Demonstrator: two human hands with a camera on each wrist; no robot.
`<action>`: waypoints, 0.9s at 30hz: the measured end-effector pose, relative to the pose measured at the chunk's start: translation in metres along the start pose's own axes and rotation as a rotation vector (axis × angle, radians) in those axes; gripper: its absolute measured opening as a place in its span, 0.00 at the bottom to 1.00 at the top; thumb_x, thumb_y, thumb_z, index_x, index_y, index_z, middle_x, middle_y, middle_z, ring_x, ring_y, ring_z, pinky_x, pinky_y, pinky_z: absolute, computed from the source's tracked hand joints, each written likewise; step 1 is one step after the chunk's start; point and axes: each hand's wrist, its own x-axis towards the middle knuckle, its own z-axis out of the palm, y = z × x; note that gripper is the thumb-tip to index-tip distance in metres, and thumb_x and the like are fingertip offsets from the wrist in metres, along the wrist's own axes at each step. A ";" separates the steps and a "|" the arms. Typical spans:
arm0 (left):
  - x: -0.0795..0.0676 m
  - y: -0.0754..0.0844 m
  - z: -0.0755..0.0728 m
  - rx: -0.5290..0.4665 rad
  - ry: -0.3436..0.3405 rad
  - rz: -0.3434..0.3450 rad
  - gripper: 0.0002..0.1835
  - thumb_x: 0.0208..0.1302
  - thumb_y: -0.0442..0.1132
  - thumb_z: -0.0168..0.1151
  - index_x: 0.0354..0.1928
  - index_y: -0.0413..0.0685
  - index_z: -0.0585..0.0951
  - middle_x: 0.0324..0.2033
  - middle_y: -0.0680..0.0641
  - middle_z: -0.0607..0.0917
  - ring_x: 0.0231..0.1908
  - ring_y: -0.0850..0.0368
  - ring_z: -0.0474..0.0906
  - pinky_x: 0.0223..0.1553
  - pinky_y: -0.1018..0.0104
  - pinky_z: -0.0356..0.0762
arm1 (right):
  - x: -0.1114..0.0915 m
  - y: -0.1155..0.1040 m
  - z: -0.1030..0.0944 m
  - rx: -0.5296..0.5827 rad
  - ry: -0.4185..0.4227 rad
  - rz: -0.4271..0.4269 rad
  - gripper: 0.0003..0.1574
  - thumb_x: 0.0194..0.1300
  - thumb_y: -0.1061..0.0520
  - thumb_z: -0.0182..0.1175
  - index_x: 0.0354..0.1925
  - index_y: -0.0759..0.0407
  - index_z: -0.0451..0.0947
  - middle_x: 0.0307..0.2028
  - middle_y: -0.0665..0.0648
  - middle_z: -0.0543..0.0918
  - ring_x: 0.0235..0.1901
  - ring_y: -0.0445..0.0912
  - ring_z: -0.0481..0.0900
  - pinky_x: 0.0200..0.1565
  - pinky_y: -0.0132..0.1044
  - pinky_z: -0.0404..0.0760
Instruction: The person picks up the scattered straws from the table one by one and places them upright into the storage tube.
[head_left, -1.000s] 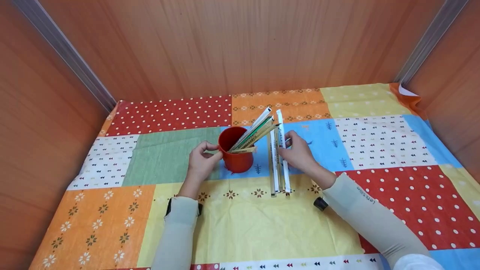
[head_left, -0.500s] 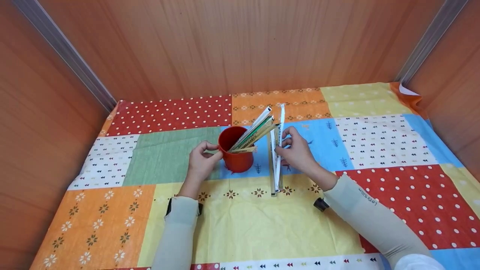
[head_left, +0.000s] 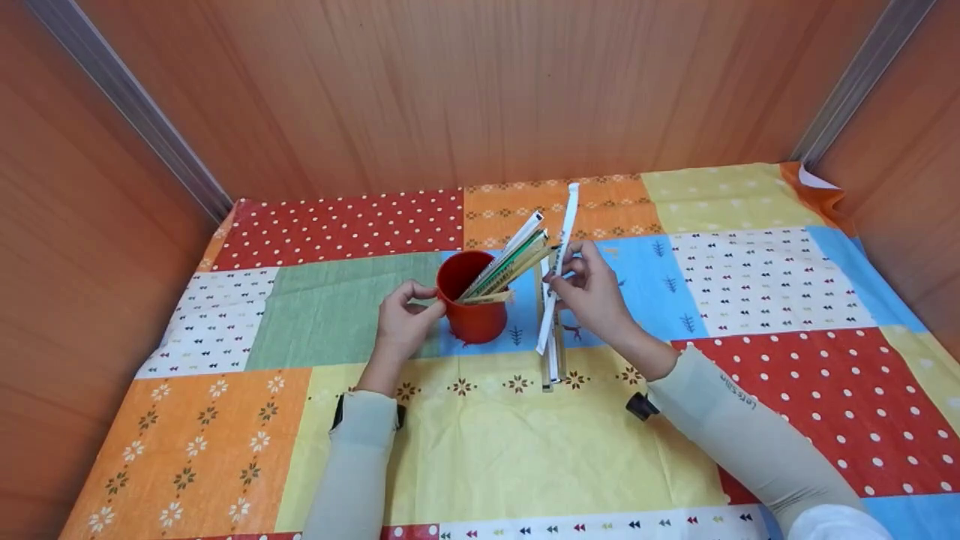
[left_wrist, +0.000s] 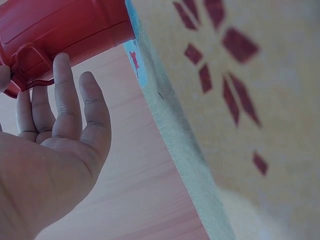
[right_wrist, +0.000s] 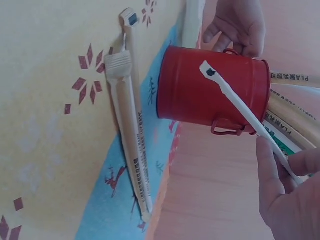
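Loose straws (right_wrist: 124, 100) lie below the white straw (head_left: 566, 236); straws in cup (head_left: 506, 268) lean toward it. Red cup (head_left: 478, 322) sits in from tablecloth's (head_left: 525, 465) far edge, left hand (head_left: 405, 321) pinching its handle (left_wrist: 18, 82). Right hand (head_left: 598, 300) pinches white straw, higher and more tilted than before.

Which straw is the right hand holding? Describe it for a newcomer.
On the patchwork tablecloth stands a red cup, the left hand at one handle. Beside it, the right hand pinches a white wrapped straw. It alone is held up; the other straws lean in the cup or lie on the tablecloth.
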 end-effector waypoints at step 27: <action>0.000 0.000 -0.001 -0.017 -0.002 0.007 0.08 0.55 0.40 0.67 0.36 0.49 0.81 0.42 0.48 0.84 0.28 0.54 0.81 0.26 0.65 0.76 | 0.000 -0.028 0.006 0.152 0.255 -0.276 0.13 0.62 0.70 0.56 0.45 0.66 0.66 0.32 0.57 0.80 0.30 0.48 0.80 0.29 0.35 0.82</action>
